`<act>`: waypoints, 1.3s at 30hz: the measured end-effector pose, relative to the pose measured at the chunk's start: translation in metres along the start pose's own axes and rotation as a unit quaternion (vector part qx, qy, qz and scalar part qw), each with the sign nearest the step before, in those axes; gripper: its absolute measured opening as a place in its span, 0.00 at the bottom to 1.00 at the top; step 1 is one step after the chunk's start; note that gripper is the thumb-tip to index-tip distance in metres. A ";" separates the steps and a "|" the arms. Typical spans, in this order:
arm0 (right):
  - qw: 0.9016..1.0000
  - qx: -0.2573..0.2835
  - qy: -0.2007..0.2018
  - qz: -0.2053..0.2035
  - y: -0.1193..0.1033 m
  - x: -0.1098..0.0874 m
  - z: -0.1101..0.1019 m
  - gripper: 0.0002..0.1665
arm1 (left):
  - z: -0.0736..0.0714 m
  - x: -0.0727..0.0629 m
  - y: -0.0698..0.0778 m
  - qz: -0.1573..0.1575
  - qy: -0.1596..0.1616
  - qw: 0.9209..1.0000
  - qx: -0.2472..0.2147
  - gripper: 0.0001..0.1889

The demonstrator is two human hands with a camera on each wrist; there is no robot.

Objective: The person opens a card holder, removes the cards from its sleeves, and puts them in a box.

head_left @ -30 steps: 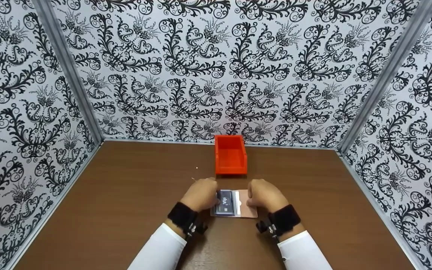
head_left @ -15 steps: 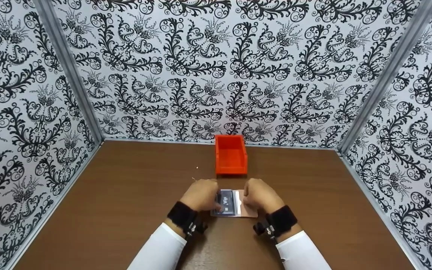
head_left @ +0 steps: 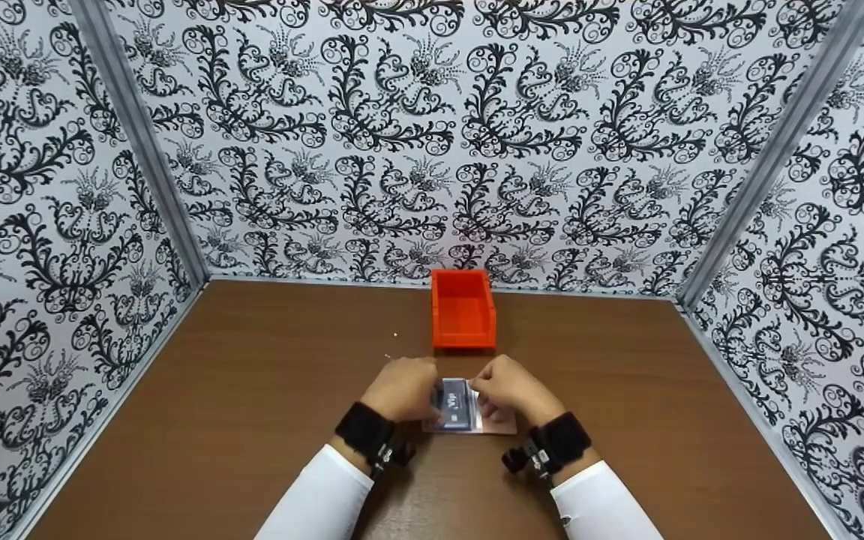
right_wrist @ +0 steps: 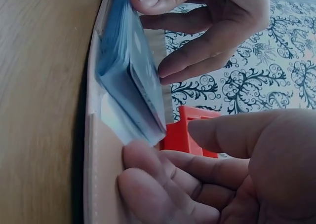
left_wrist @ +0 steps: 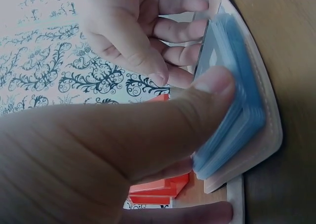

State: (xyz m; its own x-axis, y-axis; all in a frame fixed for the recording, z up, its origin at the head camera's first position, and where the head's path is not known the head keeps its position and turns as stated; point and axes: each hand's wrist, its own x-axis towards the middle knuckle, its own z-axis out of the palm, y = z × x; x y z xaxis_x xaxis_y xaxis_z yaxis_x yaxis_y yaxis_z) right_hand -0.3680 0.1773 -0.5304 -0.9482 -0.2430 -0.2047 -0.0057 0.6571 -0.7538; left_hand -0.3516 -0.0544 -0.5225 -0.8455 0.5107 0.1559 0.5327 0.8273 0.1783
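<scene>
An open card holder (head_left: 505, 427) with a pale pinkish-tan cover lies on the table. On its left half sits a stack of clear plastic sleeves (left_wrist: 247, 86), topped by a dark card (head_left: 456, 409) with light lettering. My left hand (head_left: 400, 390) grips the holder's left side, its thumb pressing on the sleeves in the left wrist view. Over the right half is my right hand (head_left: 513, 390). In the right wrist view its bent fingers (right_wrist: 143, 184) touch the bare inner cover, while the thumb stands apart from them near the sleeves' edge.
A red-orange open bin (head_left: 463, 341) stands behind the holder, by the back wall. Tiny white specks lie on the brown tabletop (head_left: 289, 360) left of the bin. Patterned walls (head_left: 402, 187) enclose the table at the back and both sides.
My right hand has shifted left across the cover toward the sleeves, and its fingers have loosened from a tighter curl. The left thumb has moved slightly further onto the card; the holder stays put.
</scene>
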 end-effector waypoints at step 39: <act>0.989 0.146 -0.033 0.010 0.011 0.004 -0.004 0.09 | 0.023 0.009 -0.005 0.016 0.032 0.999 0.013 0.26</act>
State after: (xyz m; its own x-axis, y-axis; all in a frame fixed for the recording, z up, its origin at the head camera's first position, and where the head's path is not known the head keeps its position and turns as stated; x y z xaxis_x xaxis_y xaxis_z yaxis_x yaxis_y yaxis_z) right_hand -0.3734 0.1862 -0.5375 -0.9245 -0.2840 -0.2542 0.1141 0.4303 -0.8955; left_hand -0.3632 -0.0489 -0.5442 -0.8233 0.5215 0.2239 0.5576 0.8170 0.1471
